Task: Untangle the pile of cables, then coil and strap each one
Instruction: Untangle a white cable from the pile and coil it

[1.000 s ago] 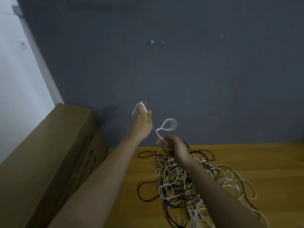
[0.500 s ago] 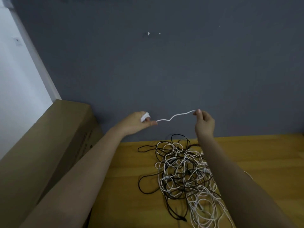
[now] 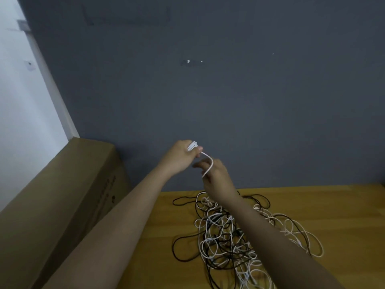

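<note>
A tangled pile of white and black cables (image 3: 231, 236) lies on the wooden table (image 3: 323, 207). Above it my left hand (image 3: 179, 157) grips a small coil of white cable (image 3: 192, 146) wound round its fingers. From the coil a free strand of the white cable (image 3: 209, 165) loops down to my right hand (image 3: 216, 178), which holds it just right of and below the left hand. Where the strand runs past my right hand is hidden.
A long brown cardboard box (image 3: 54, 205) stands along the left, beside the table. A dark grey wall (image 3: 229, 90) rises right behind the table's far edge. Bare wood lies to the right of the pile.
My right hand, which had drawn the strand out to the right, has come back in close under the left hand, and the straight strand now hangs as a short loop.
</note>
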